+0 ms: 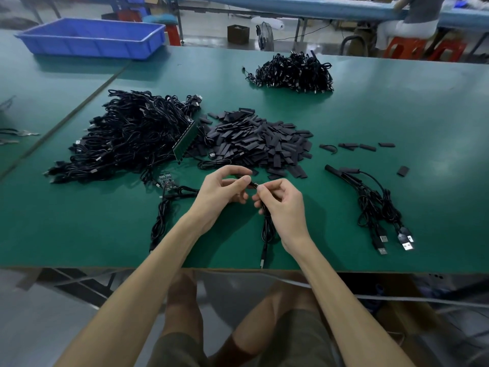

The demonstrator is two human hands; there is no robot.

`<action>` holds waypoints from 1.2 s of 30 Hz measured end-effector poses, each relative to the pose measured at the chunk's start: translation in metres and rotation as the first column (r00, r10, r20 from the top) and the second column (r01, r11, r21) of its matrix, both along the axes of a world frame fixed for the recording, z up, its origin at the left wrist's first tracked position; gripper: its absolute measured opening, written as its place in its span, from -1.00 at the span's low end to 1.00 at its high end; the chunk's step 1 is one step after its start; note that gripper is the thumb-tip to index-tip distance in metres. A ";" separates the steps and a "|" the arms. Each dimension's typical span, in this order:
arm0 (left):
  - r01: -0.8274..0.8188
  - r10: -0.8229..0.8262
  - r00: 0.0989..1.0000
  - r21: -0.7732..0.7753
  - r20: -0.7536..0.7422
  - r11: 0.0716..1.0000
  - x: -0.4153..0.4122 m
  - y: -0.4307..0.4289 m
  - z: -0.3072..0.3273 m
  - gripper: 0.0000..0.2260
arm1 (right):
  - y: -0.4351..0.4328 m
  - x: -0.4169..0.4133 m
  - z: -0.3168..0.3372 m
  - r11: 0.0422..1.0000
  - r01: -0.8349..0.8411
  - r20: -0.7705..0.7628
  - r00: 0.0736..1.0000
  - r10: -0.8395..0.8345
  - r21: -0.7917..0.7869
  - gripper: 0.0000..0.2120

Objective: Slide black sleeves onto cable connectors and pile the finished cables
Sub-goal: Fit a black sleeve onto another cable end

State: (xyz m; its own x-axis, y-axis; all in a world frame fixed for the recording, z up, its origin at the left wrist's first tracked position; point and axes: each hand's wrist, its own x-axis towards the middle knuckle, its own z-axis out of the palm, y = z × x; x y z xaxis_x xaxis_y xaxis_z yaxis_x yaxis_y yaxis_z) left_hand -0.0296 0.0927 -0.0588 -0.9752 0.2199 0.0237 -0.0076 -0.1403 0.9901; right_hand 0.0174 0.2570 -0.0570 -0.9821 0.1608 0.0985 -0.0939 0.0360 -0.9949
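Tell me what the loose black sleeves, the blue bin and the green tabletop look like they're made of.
Black sleeves: matte, flattened tubing, probably soft plastic; no shine. Blue bin: rigid moulded plastic, ribbed walls, slight gloss. Green tabletop: likely rubber or vinyl mat, soft sheen from lights.

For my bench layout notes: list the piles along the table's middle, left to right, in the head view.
Large tangled heap of black cables, heap of flat black sleeves, small bundle of black USB-plug cables.
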 end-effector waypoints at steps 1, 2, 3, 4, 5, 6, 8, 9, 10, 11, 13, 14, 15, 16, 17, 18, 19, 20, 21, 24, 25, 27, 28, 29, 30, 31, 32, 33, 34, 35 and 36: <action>-0.005 0.005 1.000 -0.001 -0.007 1.000 0.000 0.000 0.000 -0.84 | 0.000 0.000 0.000 1.000 -0.005 0.003 1.000 0.005 -0.002 -0.92; -0.014 0.014 1.000 0.001 -0.012 1.000 0.001 0.001 0.000 -0.86 | 0.000 0.000 0.001 1.000 -0.014 0.006 1.000 0.014 0.001 -0.90; -0.027 0.027 1.000 0.001 -0.015 1.000 0.001 0.001 -0.001 -0.86 | 0.001 0.000 0.000 1.000 -0.027 0.011 1.000 0.027 0.011 -0.87; -0.044 0.044 0.999 -0.006 -0.016 0.999 0.001 0.002 -0.002 -0.86 | 0.001 -0.001 0.000 0.999 -0.041 0.017 0.999 0.040 0.030 -0.84; -0.060 0.060 0.998 -0.017 -0.018 0.998 0.001 0.003 -0.002 -0.85 | 0.002 -0.001 0.000 0.997 -0.052 0.019 0.999 0.051 0.054 -0.83; -0.074 0.073 0.997 -0.026 -0.019 0.997 0.001 0.003 -0.003 -0.85 | 0.002 -0.001 -0.001 0.995 -0.059 0.017 0.998 0.057 0.077 -0.83; -0.083 0.082 0.996 -0.017 -0.020 0.996 0.001 0.002 -0.004 -0.86 | 0.001 -0.001 -0.002 0.994 -0.053 0.002 0.999 0.053 0.096 -0.88; -0.076 0.076 0.997 -0.003 -0.019 0.997 0.001 0.002 -0.004 -0.86 | 0.001 -0.001 -0.002 0.996 -0.040 -0.005 0.999 0.041 0.083 -0.91; -0.069 0.069 0.997 0.012 -0.015 0.998 0.002 0.002 -0.005 -0.86 | 0.001 -0.001 -0.002 0.998 -0.025 -0.009 1.000 0.026 0.055 -0.94; -0.065 0.065 0.998 0.026 -0.010 0.998 0.002 0.001 -0.005 -0.86 | 0.001 -0.001 -0.002 1.000 -0.010 -0.009 1.000 0.010 0.026 -0.95; -0.058 0.058 0.998 0.048 -0.004 0.997 0.002 0.001 -0.005 -0.86 | 0.002 -0.001 -0.002 1.000 0.014 -0.010 1.000 -0.014 0.013 -0.97; -0.055 0.055 0.998 0.059 -0.001 0.997 0.002 0.001 -0.005 -0.85 | 0.001 -0.002 -0.003 0.999 0.017 -0.013 1.000 -0.017 0.027 -0.97; -0.052 0.051 0.999 0.071 0.003 0.996 0.002 0.000 -0.004 -0.85 | 0.001 -0.002 -0.003 0.999 0.013 -0.017 1.000 -0.013 0.039 -0.97; -0.048 0.048 0.999 0.081 0.006 0.996 0.002 0.000 -0.004 -0.85 | 0.001 -0.002 -0.002 0.999 0.004 -0.021 1.000 -0.003 0.042 -0.97; -0.045 0.045 0.999 0.084 0.008 0.995 0.002 0.000 -0.004 -0.84 | 0.000 -0.002 -0.002 0.999 -0.006 -0.025 1.000 0.007 0.038 -0.97; -0.042 0.041 0.999 0.084 0.008 0.996 0.002 0.000 -0.003 -0.85 | 0.001 -0.001 -0.002 0.999 -0.015 -0.025 1.000 0.015 0.033 -0.97; -0.039 0.038 0.999 0.084 0.007 0.996 0.002 0.000 -0.003 -0.85 | 0.001 -0.001 -0.001 0.999 -0.021 -0.022 1.000 0.021 0.029 -0.97; -0.034 0.034 0.999 0.084 0.004 0.996 0.003 0.000 -0.003 -0.86 | 0.002 -0.001 -0.001 0.999 -0.025 -0.018 1.000 0.026 0.030 -0.97; -0.027 0.028 1.000 0.084 -0.003 0.996 0.003 0.000 -0.002 -0.87 | 0.002 -0.001 -0.001 0.999 -0.029 -0.014 0.999 0.030 0.039 -0.96; 0.007 -0.004 0.999 0.060 -0.042 0.998 0.004 -0.001 0.000 -0.89 | 0.000 -0.001 -0.001 0.998 -0.029 -0.007 1.000 0.030 0.063 -0.92; 0.020 -0.018 0.998 0.041 -0.055 0.999 0.003 -0.001 0.001 -0.89 | 0.001 -0.001 -0.001 0.998 -0.023 -0.006 1.000 0.023 0.054 -0.92; 0.032 -0.035 0.995 -0.029 -0.089 0.999 0.003 0.000 0.002 -0.92 | 0.002 -0.001 -0.001 0.999 -0.005 -0.005 1.000 0.005 0.032 -0.92; 0.027 -0.039 0.992 -0.100 -0.122 0.995 0.002 0.000 0.003 -0.94 | 0.003 -0.001 -0.001 1.000 0.004 -0.003 1.000 -0.004 0.023 -0.91; 0.013 -0.048 0.984 -0.199 -0.171 0.980 0.002 0.000 0.004 -0.96 | 0.004 -0.001 -0.001 1.000 0.011 -0.002 1.000 -0.011 0.014 -0.91; -0.012 -0.064 0.971 -0.312 -0.231 0.950 0.001 -0.002 0.006 -0.97 | 0.004 -0.001 -0.001 1.000 0.015 -0.003 1.000 -0.015 0.005 -0.90; -0.045 -0.087 0.953 -0.419 -0.292 0.907 0.000 -0.005 0.007 -0.94 | 0.004 -0.001 -0.001 1.000 0.016 -0.003 1.000 -0.016 -0.002 -0.89; -0.082 -0.123 0.928 -0.514 -0.351 0.854 -0.001 -0.009 0.010 -0.90 | 0.003 -0.001 -0.001 1.000 0.016 -0.002 1.000 -0.016 -0.007 -0.89; -0.122 -0.175 0.895 -0.602 -0.410 0.789 -0.001 -0.014 0.012 -0.86 | 0.003 -0.001 -0.001 1.000 0.014 0.002 1.000 -0.014 -0.014 -0.89; -0.165 -0.237 0.855 -0.674 -0.462 0.720 -0.001 -0.018 0.014 -0.82 | 0.002 -0.002 0.000 1.000 0.010 0.005 1.000 -0.009 -0.018 -0.89; -0.204 -0.289 0.818 -0.720 -0.498 0.663 -0.001 -0.021 0.015 -0.80 | 0.002 -0.002 0.000 1.000 0.003 0.008 1.000 -0.003 -0.019 -0.89; -0.239 -0.319 0.790 -0.742 -0.524 0.626 0.001 -0.022 0.016 -0.78 | 0.002 -0.002 0.000 1.000 -0.004 0.010 1.000 0.004 -0.016 -0.89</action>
State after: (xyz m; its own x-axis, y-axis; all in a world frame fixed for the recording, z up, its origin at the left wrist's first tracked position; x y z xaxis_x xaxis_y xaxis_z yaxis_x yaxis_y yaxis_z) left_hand -0.0287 0.0704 -0.0433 -0.8094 0.4657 0.3577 0.5868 0.6191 0.5219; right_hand 0.0157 0.2590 -0.0570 -0.9837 0.1580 0.0857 -0.0836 0.0199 -0.9963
